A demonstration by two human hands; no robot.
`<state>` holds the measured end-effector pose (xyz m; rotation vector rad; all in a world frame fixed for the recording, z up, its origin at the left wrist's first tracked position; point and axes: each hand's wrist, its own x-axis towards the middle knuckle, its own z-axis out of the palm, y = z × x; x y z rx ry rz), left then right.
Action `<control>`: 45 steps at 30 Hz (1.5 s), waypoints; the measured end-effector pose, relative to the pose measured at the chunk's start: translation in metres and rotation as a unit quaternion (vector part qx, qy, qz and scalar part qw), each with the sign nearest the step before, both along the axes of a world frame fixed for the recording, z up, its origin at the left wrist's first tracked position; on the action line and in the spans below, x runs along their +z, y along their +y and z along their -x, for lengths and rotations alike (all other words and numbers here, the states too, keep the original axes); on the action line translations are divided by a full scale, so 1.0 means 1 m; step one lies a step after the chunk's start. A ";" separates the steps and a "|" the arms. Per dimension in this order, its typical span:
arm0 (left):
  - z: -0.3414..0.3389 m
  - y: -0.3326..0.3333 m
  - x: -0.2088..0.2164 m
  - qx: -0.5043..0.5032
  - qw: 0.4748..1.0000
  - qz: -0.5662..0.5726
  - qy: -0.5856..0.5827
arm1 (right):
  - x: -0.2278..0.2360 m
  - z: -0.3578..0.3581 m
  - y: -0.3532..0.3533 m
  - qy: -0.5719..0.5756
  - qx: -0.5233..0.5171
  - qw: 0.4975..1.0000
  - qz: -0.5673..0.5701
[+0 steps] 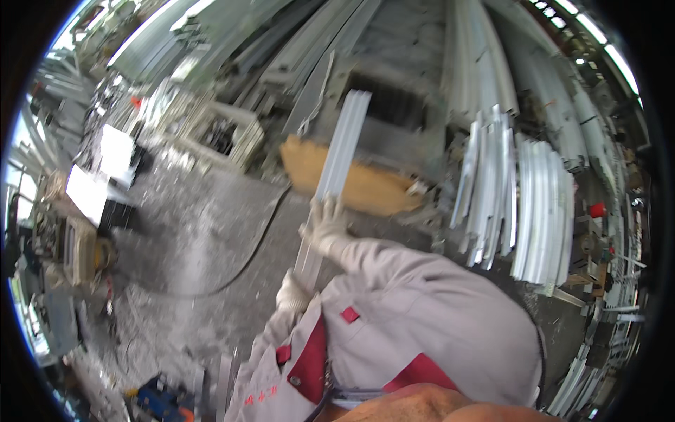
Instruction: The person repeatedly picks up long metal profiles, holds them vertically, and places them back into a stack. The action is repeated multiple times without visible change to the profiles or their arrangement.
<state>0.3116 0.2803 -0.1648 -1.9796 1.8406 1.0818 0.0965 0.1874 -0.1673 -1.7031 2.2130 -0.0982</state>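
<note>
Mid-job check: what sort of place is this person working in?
Probably a metal-profile workshop: stacked silvery profiles at the picture's right, a crate of small dark pieces at upper left, and a long ribbed strip under the gloved right hand.

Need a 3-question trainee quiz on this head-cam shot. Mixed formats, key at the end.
1. Multiple choice: along the long metal strip, compared with the left hand, the right hand is:
A) closer to the person's body
B) farther from the person's body
C) level with it

2. True or false: both hands are gloved.

3. Fill in: the dark cable or hose curves over the grey floor to the ____ of the strip.

Key:
1. B
2. True
3. left
</note>
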 end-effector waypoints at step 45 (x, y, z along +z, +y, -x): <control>0.214 -0.182 0.082 -0.127 0.990 0.058 0.001 | 0.075 0.203 -0.173 0.028 -0.087 0.996 0.005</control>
